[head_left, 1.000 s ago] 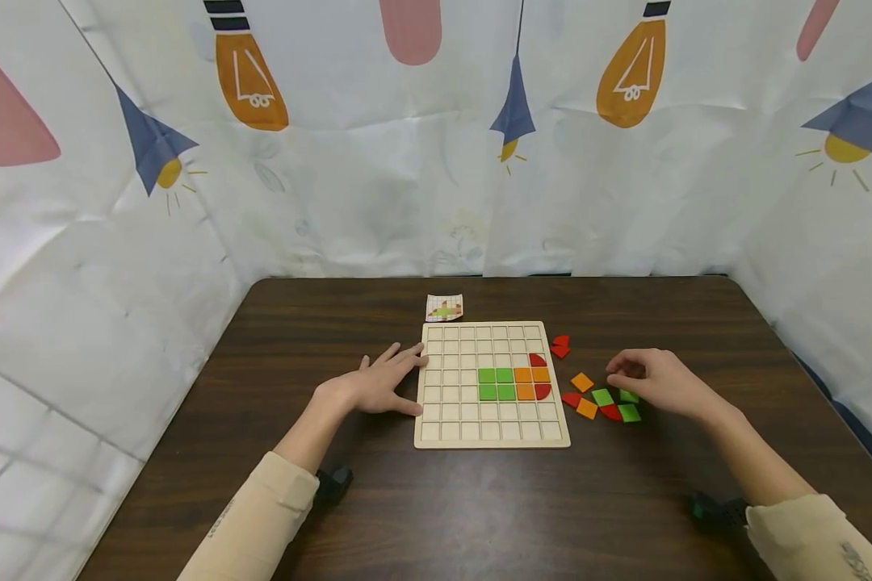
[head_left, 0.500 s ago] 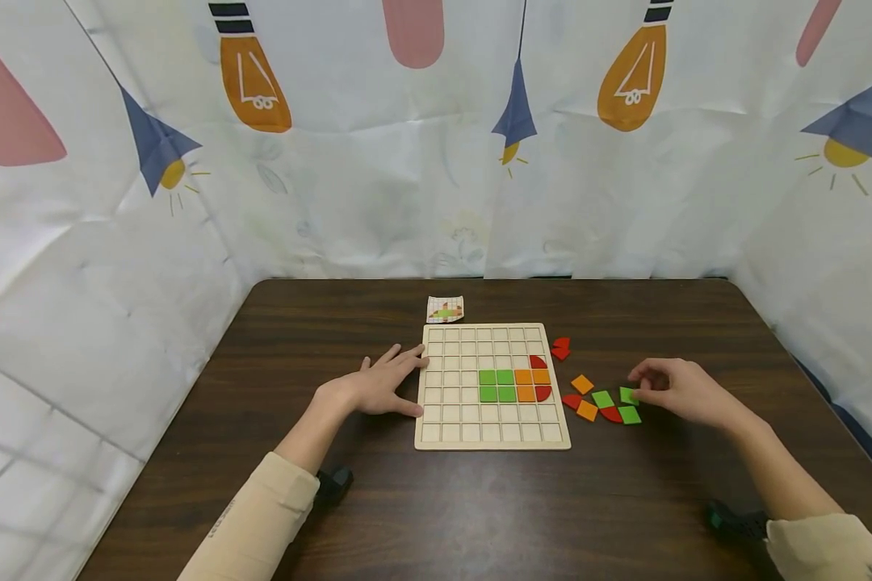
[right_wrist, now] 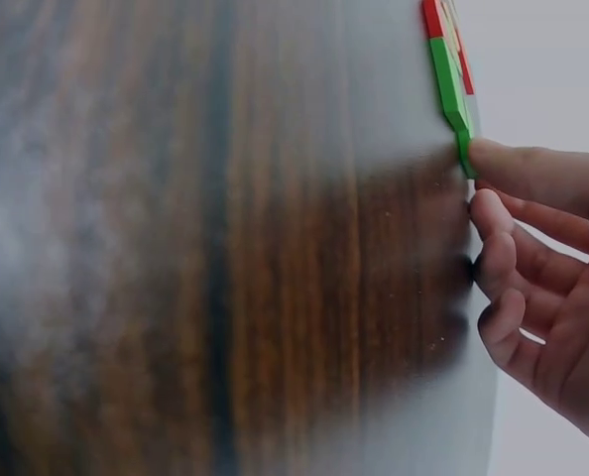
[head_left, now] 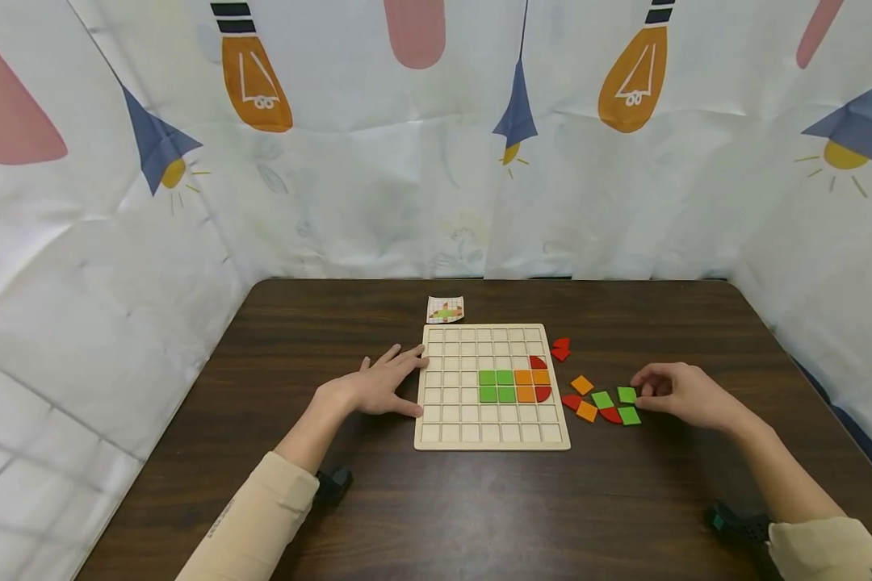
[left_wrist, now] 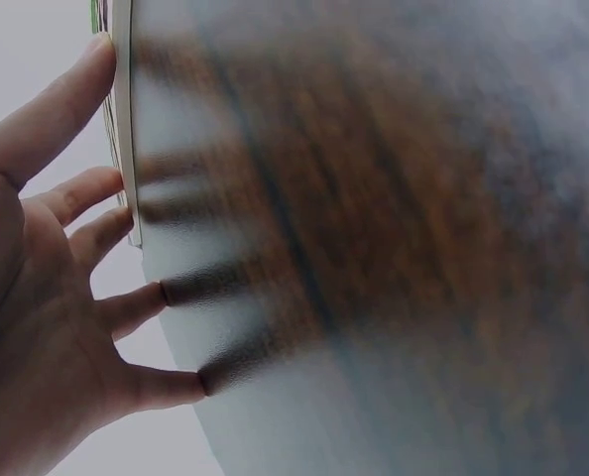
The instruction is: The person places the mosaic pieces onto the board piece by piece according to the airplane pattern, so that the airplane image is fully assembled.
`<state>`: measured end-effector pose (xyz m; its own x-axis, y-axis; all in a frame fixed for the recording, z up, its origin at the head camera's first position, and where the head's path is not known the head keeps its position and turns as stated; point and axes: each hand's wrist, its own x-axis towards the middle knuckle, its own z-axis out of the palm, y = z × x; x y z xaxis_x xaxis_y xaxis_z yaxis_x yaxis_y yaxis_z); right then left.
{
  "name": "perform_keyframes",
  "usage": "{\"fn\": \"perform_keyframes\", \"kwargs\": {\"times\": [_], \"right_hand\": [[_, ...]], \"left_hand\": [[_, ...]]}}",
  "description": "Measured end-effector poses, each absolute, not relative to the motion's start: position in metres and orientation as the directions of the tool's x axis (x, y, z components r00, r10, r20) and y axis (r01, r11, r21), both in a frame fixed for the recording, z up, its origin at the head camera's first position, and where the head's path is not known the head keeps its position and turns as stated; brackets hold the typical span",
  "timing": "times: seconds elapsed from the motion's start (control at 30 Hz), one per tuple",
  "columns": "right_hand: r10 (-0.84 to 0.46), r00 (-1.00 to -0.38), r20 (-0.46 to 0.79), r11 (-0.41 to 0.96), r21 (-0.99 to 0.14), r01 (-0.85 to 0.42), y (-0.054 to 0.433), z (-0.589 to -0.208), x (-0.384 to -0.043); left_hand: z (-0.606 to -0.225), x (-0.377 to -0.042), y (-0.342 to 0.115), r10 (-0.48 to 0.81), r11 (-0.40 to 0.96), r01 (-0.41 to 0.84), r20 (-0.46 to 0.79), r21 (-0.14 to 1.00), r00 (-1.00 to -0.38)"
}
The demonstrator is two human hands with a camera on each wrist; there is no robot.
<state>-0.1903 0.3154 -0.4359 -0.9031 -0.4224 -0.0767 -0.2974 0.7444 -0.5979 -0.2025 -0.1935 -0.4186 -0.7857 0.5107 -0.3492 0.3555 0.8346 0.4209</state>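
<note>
A pale wooden grid board (head_left: 446, 429) lies on the table, with green tiles (head_left: 506, 393), orange tiles and red rounded pieces set in some squares. My left hand (head_left: 374, 386) spreads along its left edge; the thumb and some fingertips touch the rim, as the left wrist view (left_wrist: 52, 268) also shows. Right of the board, my right hand (head_left: 679, 394) is low over the table beside a loose green tile (head_left: 626, 394). The thumb tip is right at that tile's edge, and the other fingers curl loosely. In the right wrist view the thumb (right_wrist: 532, 174) meets the green tile (right_wrist: 464, 149).
Loose orange tiles (head_left: 582, 385), green tiles (head_left: 602, 399) and red pieces (head_left: 611, 415) lie between the board and my right hand. More red pieces (head_left: 561, 348) sit near the board's upper right. A small pattern card (head_left: 445, 310) lies behind the board. A printed curtain (head_left: 378, 202) hangs behind the table.
My right hand has moved right and slightly nearer, from above the loose tiles to the green tile's right side. That tile has shifted slightly left. The left hand stays at the board.
</note>
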Motion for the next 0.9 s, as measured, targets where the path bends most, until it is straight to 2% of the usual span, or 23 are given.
{"fn": "perform_keyframes", "kwargs": {"times": [0.63,0.9], "right_hand": [[-0.441,-0.897,-0.036,0.736,-0.586,-0.339,0.311,-0.441,-0.196],[-0.438,-0.897,-0.057,0.751,-0.571,-0.331,0.305,-0.438,-0.197]], "left_hand": [[-0.420,-0.203,-0.192,0.508,0.837,0.357,-0.346,0.416,-0.788],[-0.419,-0.202,-0.192,0.508,0.837,0.355,-0.349,0.416,-0.788]]}}
